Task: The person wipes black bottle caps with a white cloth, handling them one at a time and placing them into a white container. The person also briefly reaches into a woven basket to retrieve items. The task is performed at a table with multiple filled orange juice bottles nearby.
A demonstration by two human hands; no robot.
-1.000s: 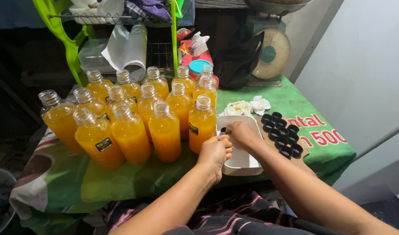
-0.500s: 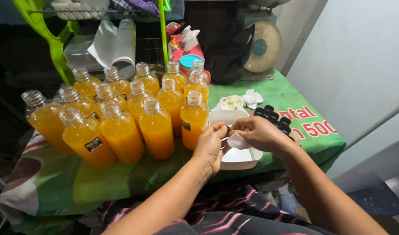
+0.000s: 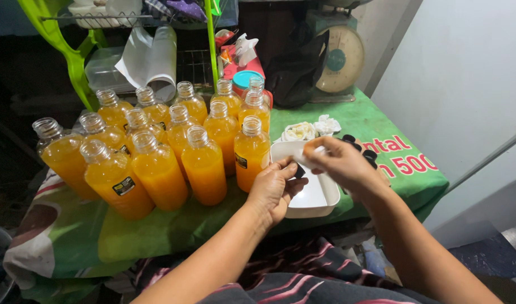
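Reaching in: both forearms come up from the bottom edge and meet over the white tray (image 3: pixel 320 198).
Left hand (image 3: pixel 274 188): palm up, fingers curled, pinching a small black cap (image 3: pixel 299 170) right above the tray.
Right hand (image 3: pixel 339 164): knuckles up, fingertips closed on a white scrap (image 3: pixel 314 152), just beside the cap.
Tray: sits on the green cloth (image 3: pixel 173 231), touching the nearest orange bottle (image 3: pixel 250 152).
Further back: loose black caps (image 3: pixel 370 155), then the rest of the uncapped bottles (image 3: pixel 156 152), a scale (image 3: pixel 338 56) at the far end.
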